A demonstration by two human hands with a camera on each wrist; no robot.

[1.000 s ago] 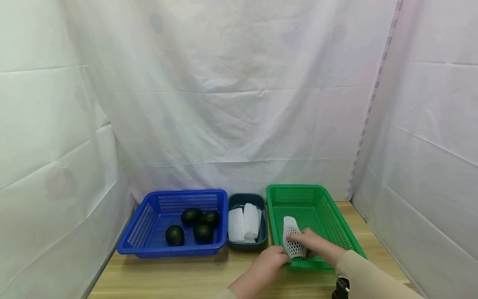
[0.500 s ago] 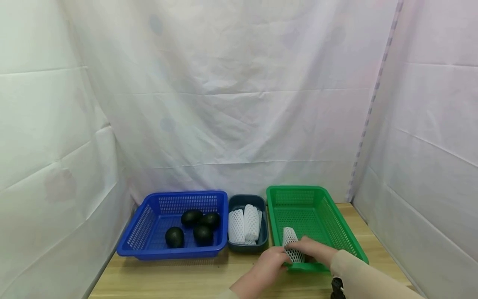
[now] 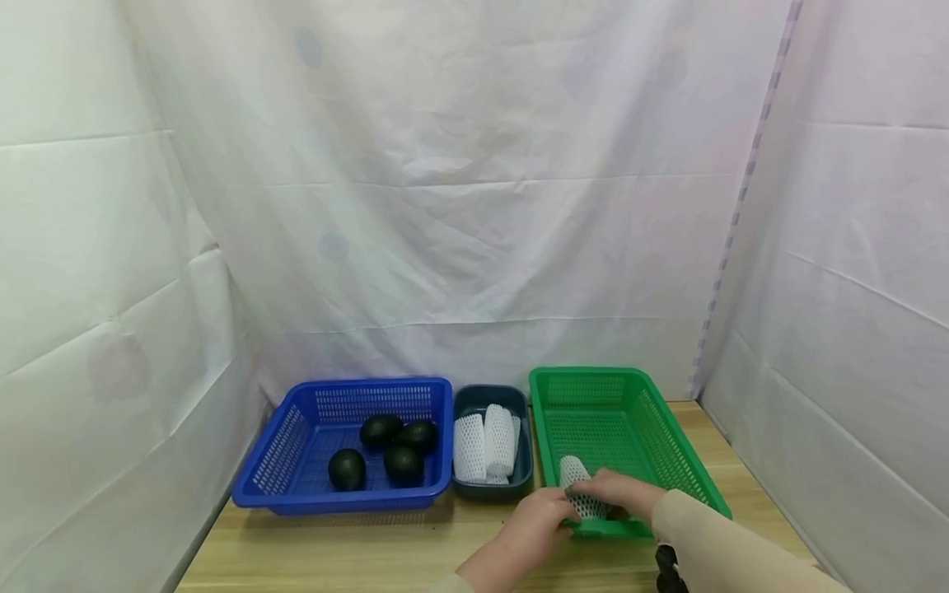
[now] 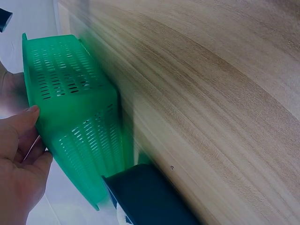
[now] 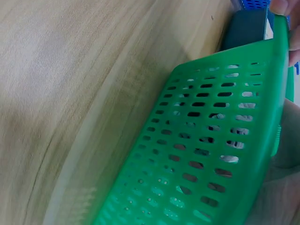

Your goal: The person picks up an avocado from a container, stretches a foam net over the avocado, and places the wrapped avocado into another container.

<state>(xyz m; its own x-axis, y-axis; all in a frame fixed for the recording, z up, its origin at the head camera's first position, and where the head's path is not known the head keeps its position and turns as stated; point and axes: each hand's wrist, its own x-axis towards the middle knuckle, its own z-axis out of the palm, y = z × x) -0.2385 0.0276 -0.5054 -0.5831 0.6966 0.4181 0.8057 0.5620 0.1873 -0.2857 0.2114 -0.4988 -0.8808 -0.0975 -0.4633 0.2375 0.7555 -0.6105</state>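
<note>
In the head view a green plastic basket (image 3: 600, 428) stands at the right. My left hand (image 3: 522, 535) pinches its near left corner rim; the left wrist view shows the thumb and fingers of my left hand (image 4: 21, 159) there. Inside that corner, my right hand (image 3: 619, 492) holds a white foam net sleeve (image 3: 573, 471) low in the basket. A dark patch shows under the right hand beside the sleeve; what it is I cannot tell. From the right wrist, the slotted basket wall (image 5: 201, 126) partly hides my right hand (image 5: 281, 180).
Left of the green basket, a small dark teal tub (image 3: 493, 492) holds several white foam net sleeves (image 3: 498, 441). Farther left, a blue basket (image 3: 296, 498) carries several dark avocados (image 3: 347, 469). All stand on a wooden table (image 3: 356, 552), with white cloth (image 3: 460, 247) behind and beside.
My right hand has lowered the foam net sleeve toward the near left corner of the green basket, nearer my left hand. During the last half second it has barely moved.
</note>
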